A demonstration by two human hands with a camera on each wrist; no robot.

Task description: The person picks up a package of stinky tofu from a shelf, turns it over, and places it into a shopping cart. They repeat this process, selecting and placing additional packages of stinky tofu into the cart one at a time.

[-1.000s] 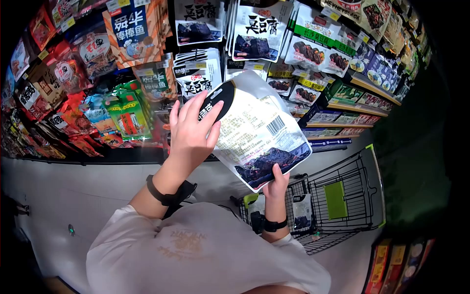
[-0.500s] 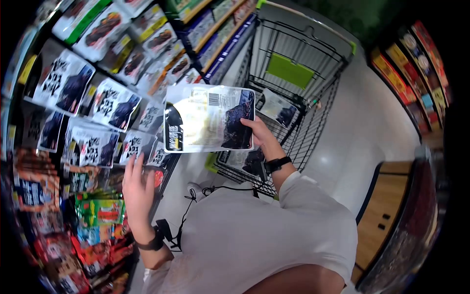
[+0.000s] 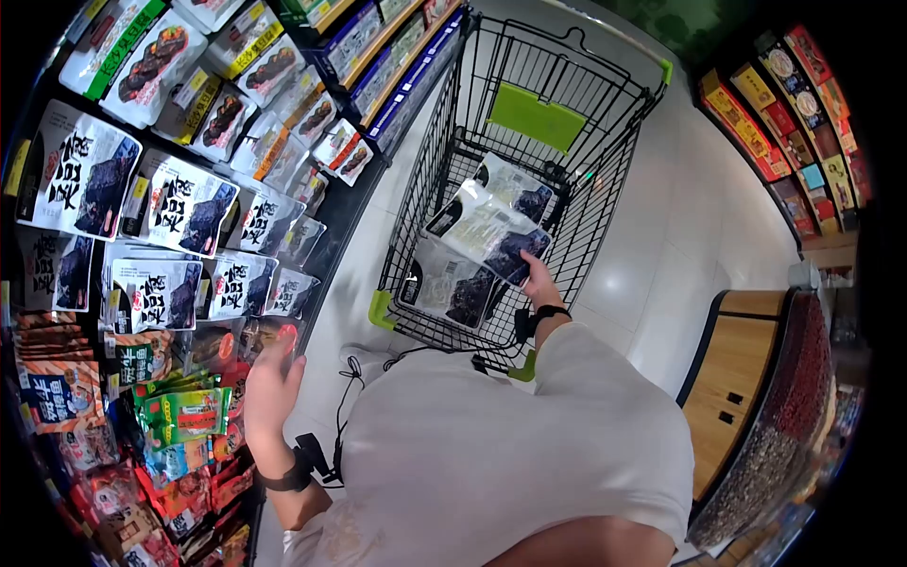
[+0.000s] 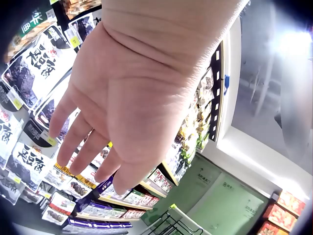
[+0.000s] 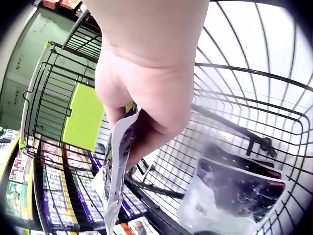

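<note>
My right hand (image 3: pixel 540 283) pinches one edge of a white and dark snack pouch (image 3: pixel 487 231), thumb on its face, inside the shopping cart (image 3: pixel 392 236). In the right wrist view that pouch (image 5: pixel 116 166) is seen edge-on between thumb and fingers. Beneath and beside it in the cart lie other similar pouches, one nearer me (image 3: pixel 444 283) and one farther off (image 3: pixel 515 184). My left hand (image 3: pixel 272 392) hovers beside the shelf with nothing in it. Its palm and loosely extended fingers show in the left wrist view (image 4: pixel 127 103).
White pouches (image 3: pixel 175 203) with black lettering hang on the shelf at left, above green (image 3: pixel 189 416) and red snack packets. A wooden cabinet (image 3: pixel 732 378) stands at right, with a rack of boxes (image 3: pixel 784 123) behind it. Tiled floor (image 3: pixel 624 302) runs alongside the cart.
The view has swung from the shelf toward the cart. My left hand has let go of the pouch and drawn away; my right hand has lowered it into the cart.
</note>
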